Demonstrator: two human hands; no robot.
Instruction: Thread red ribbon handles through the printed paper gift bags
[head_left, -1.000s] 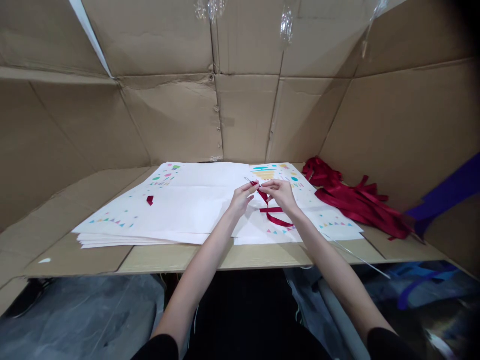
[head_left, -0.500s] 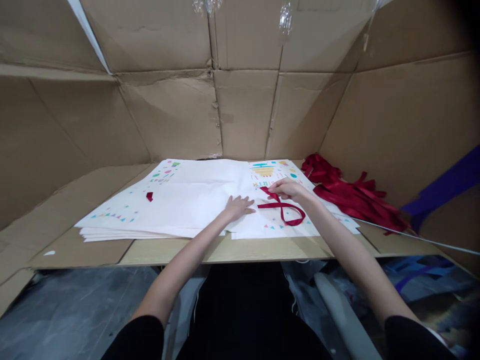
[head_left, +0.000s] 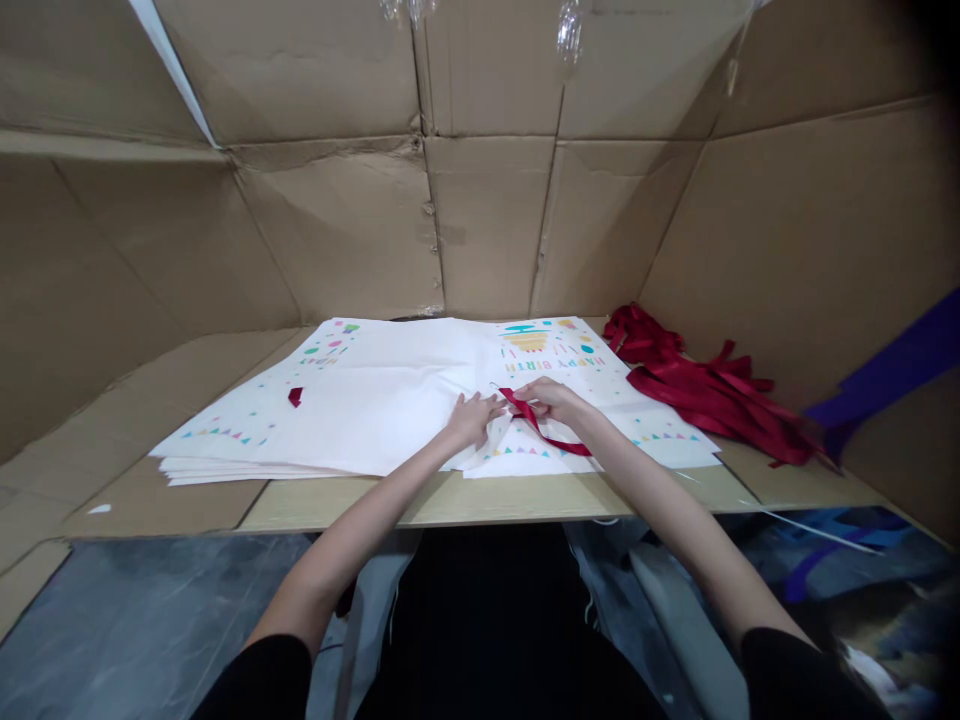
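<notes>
My right hand (head_left: pixel 551 398) pinches a dark red ribbon (head_left: pixel 551 436) near one end; the rest of it curves down over a printed white sheet. Close by on the left, my left hand (head_left: pixel 471 418) lies on the white sheets (head_left: pixel 390 400) with its fingers stretched out, almost meeting the ribbon's end. Under the ribbon, the white material is slightly raised and creased. Coloured lettering, a cake picture and small triangles are printed on the sheets. A small folded red piece (head_left: pixel 295 397) sits on the left part of the stack.
A heap of red ribbons (head_left: pixel 720 395) lies at the right of the cardboard-covered table (head_left: pixel 322 505). Tall cardboard walls (head_left: pixel 337 220) close in the back and sides. A purple strip (head_left: pixel 885 360) hangs on the right, and a thin white cord (head_left: pixel 817 530) shows near the front edge.
My right hand has moved left and toward me, bringing the ribbon's end beside my left hand. The ribbon's loop has drawn out into a curve. The white cord has shifted downward.
</notes>
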